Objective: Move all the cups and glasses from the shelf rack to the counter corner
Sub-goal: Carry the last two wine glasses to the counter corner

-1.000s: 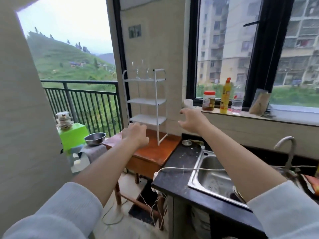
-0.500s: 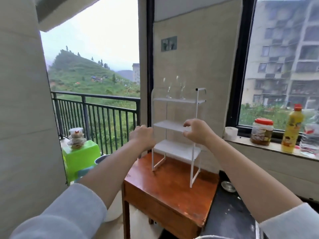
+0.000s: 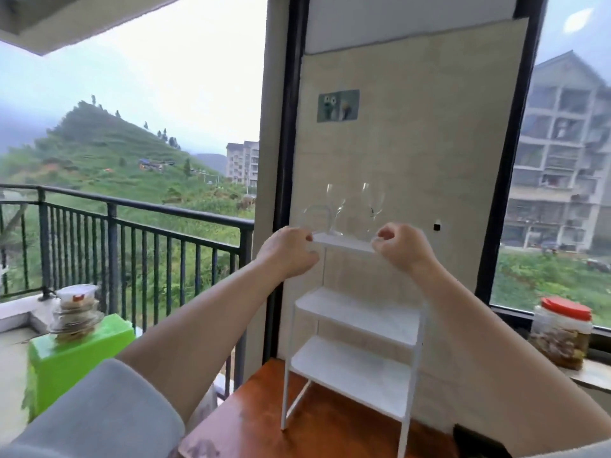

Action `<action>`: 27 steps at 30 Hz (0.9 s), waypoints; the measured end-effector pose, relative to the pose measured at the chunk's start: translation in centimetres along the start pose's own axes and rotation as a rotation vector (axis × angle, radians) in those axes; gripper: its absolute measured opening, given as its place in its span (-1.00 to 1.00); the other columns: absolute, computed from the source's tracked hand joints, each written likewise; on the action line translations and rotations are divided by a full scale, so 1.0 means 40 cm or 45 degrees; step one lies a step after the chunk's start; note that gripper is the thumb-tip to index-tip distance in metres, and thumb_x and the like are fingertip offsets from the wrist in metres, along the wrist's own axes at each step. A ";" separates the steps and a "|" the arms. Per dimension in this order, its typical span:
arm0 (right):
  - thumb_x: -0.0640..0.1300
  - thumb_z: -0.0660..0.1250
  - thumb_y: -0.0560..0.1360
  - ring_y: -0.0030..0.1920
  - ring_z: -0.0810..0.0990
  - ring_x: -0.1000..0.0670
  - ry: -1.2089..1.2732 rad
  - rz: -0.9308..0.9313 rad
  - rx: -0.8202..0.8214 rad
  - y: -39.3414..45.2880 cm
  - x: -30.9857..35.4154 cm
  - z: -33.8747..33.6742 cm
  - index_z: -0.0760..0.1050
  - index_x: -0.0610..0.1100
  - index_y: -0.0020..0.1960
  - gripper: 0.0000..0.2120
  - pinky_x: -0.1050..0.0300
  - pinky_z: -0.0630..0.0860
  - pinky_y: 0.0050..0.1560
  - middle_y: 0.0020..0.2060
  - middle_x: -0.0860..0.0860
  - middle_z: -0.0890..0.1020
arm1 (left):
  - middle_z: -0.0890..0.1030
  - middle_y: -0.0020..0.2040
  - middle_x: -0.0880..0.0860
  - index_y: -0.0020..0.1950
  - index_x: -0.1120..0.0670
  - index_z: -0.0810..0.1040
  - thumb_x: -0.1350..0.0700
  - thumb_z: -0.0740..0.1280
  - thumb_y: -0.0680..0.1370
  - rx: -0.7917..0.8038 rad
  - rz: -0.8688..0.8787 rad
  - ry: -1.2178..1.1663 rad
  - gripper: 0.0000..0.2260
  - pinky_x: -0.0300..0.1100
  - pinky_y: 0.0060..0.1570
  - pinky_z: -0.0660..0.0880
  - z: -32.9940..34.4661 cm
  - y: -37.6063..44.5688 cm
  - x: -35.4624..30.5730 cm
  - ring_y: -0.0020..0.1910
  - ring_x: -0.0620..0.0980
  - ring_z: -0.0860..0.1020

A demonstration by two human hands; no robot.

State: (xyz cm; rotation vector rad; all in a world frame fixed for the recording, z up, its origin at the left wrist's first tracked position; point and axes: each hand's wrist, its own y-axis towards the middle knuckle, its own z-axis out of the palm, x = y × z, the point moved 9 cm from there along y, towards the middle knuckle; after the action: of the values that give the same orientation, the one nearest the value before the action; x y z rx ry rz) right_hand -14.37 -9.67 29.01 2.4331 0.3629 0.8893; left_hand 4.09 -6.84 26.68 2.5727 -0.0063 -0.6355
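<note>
Both hands have climbed from the middle shelf to the top tier since half a second ago, and we have stepped closer, so the rack fills more of the view. Now our left hand (image 3: 287, 251) and right hand (image 3: 401, 247) sit loosely curled at either end of the top shelf's front edge, holding nothing we can see. The two wine glasses (image 3: 353, 206) stand upright on the shelf rack (image 3: 355, 320), stems vertical, just behind and between our hands, slightly above them. We judge the left glass nearer our left hand, the right glass nearer our right. A reach forward and up comes next, we reckon. The rack stands on the wooden tabletop (image 3: 314, 428).
</note>
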 end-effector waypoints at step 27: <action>-0.32 0.34 0.40 -0.28 0.43 0.00 0.750 0.697 0.040 0.496 -0.233 0.275 0.47 -0.27 0.07 -0.75 0.17 0.31 -0.31 -0.13 -0.12 0.49 | 0.46 0.04 0.11 0.44 0.23 0.14 0.16 0.30 0.49 0.271 -0.323 -0.960 -0.41 -0.18 0.01 0.38 0.294 0.611 0.049 0.01 0.03 0.46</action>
State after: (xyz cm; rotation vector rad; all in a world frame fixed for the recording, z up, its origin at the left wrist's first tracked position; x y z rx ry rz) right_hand -12.70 -34.13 28.02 2.2829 -0.1080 1.8534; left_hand 3.33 -34.00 27.97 2.3794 0.0028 -1.7423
